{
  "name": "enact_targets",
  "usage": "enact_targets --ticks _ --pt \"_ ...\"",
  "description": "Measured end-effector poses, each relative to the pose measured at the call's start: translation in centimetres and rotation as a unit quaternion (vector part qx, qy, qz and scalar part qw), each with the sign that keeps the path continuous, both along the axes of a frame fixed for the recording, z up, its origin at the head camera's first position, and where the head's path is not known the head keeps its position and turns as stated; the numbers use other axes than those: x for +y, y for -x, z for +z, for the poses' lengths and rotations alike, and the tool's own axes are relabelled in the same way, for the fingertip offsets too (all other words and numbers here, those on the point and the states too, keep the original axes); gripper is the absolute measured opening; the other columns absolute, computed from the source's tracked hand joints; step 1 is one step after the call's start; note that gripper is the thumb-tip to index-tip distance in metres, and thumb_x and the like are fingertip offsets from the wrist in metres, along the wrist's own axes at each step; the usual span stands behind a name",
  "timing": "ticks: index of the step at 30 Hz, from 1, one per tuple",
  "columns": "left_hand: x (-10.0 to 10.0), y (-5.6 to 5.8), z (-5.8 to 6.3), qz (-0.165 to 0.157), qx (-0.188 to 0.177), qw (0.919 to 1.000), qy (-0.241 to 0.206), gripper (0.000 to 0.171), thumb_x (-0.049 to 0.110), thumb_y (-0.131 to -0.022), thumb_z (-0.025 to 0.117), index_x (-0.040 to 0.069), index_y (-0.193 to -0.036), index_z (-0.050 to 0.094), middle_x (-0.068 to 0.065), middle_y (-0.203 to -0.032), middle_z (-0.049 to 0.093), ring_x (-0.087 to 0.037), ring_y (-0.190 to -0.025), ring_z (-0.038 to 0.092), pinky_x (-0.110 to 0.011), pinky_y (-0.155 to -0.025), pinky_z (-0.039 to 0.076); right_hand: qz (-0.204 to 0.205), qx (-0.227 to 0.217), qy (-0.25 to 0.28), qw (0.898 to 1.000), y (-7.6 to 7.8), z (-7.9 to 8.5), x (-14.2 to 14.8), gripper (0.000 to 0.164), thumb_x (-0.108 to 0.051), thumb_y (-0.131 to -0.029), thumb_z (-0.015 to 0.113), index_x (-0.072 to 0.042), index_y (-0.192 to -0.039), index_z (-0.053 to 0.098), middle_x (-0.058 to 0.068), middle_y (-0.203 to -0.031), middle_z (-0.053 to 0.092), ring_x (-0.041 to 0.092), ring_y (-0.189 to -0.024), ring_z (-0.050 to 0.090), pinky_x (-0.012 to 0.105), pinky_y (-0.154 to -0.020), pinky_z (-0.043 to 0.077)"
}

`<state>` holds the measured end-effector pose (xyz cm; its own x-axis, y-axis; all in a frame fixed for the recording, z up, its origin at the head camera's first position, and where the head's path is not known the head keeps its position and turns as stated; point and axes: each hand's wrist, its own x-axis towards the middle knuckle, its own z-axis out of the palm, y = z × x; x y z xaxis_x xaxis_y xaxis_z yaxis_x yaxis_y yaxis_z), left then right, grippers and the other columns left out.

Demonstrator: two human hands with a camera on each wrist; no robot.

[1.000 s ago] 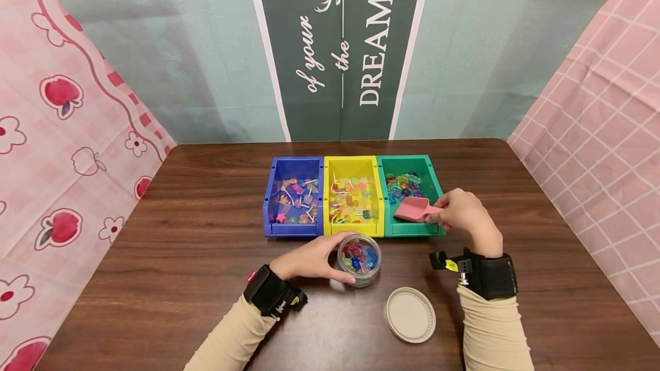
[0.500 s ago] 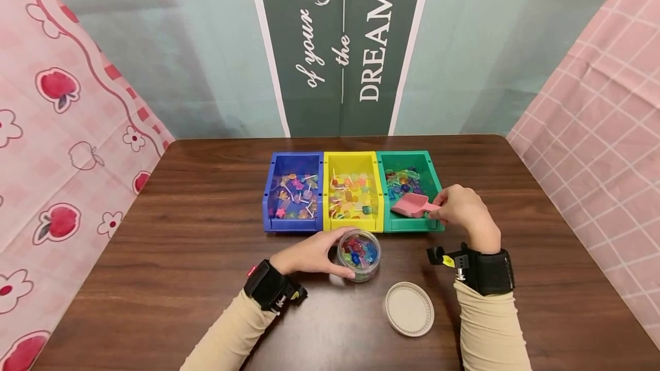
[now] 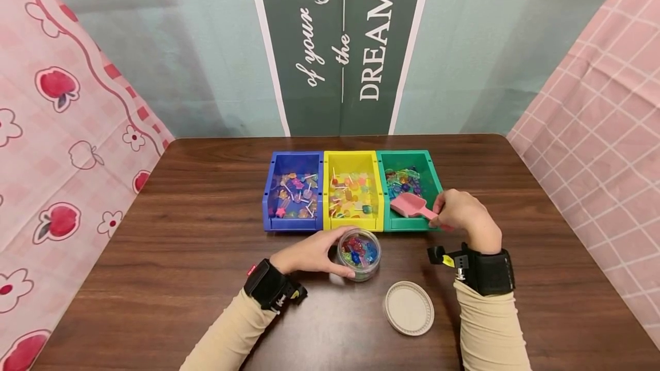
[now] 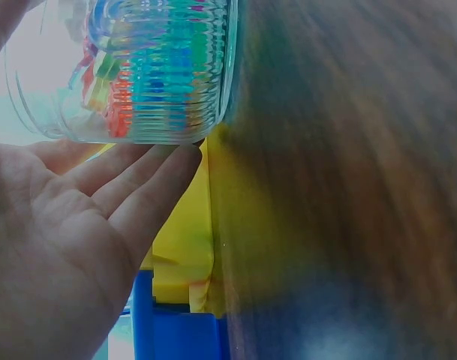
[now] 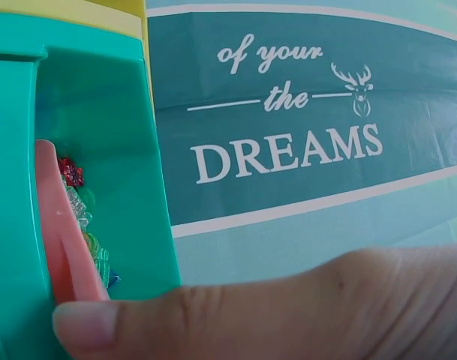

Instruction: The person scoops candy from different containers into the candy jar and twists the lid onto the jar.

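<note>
My left hand holds a clear round jar upright on the table, thumb on the near side and fingers on the far side. Colourful translucent pieces fill part of the jar, and its ribbed wall shows in the left wrist view. With my right hand I pinch the handle of a small pink scoop. The scoop's blade lies inside the front of the green bin, close to a heap of gem-like pieces. In the right wrist view the thumb covers part of the handle.
A yellow bin and a blue bin, both with candy-shaped charms inside, stand joined to the green one's left. The jar's cream round lid lies on the brown table in front of the right hand. Curtains hang behind and on both sides.
The scoop has shifted slightly left and away from me in the green bin, and its handle now slants down toward the bin's front edge. The left hand and jar stay in place.
</note>
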<state>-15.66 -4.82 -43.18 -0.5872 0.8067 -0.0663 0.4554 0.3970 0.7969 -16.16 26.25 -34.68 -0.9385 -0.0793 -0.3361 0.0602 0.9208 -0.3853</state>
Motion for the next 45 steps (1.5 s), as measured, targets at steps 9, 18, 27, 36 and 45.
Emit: enact_targets --ticks 9,18,27,36,45 --pt "0.0 0.1 0.1 0.002 -0.003 1.0000 0.002 0.084 0.040 -0.076 0.074 0.014 -0.145 0.033 -0.003 -0.139 0.048 -0.009 -0.124 0.043 -0.039 -0.107 0.040 0.002 -0.022 -0.008 1.000 0.1 0.2 0.0 0.023 -0.020 -0.075 0.076 -0.003 -0.079 0.061 0.004 -0.064 0.057 0.020 -0.064 0.050 0.032 -0.053 0.039" --pt "0.0 0.1 -0.1 -0.001 -0.004 1.0000 0.002 0.085 0.042 -0.076 0.073 0.015 -0.145 0.032 -0.002 -0.140 0.048 -0.008 -0.124 0.042 -0.039 -0.107 0.040 0.005 -0.027 -0.014 1.000 0.1 -0.1 -0.1 0.023 -0.021 -0.075 0.076 -0.003 -0.077 0.062 0.004 -0.061 0.058 0.019 -0.061 0.050 0.031 -0.051 0.038" --pt "0.0 0.0 0.0 0.001 0.000 1.0000 0.003 0.084 0.041 -0.076 0.074 0.014 -0.145 0.033 -0.003 -0.139 0.049 -0.009 -0.124 0.043 -0.039 -0.108 0.039 0.002 -0.032 -0.017 0.999 0.0 -0.1 -0.3 0.020 -0.021 -0.078 0.073 -0.005 -0.070 0.064 0.002 -0.056 0.054 0.017 -0.056 0.050 0.029 -0.050 0.037" --pt "0.0 -0.1 0.0 0.002 0.000 1.0000 0.003 0.084 0.040 -0.076 0.074 0.013 -0.144 0.033 -0.003 -0.139 0.049 -0.010 -0.124 0.043 -0.039 -0.108 0.040 0.007 0.007 -0.034 0.999 0.3 -0.3 -1.1 0.033 -0.024 -0.082 0.065 -0.007 -0.054 0.063 -0.004 -0.045 0.040 0.014 -0.047 0.041 0.025 -0.043 0.029" --pt "0.0 -0.1 0.1 0.000 -0.001 1.0000 0.003 0.083 0.040 -0.077 0.074 0.013 -0.144 0.033 -0.003 -0.139 0.049 -0.009 -0.124 0.043 -0.039 -0.108 0.039 -0.024 0.048 -0.057 0.997 0.7 -0.8 -2.1 0.027 -0.029 -0.082 0.065 -0.006 -0.072 0.074 -0.002 -0.051 0.040 0.019 -0.054 0.044 0.026 -0.043 0.030"
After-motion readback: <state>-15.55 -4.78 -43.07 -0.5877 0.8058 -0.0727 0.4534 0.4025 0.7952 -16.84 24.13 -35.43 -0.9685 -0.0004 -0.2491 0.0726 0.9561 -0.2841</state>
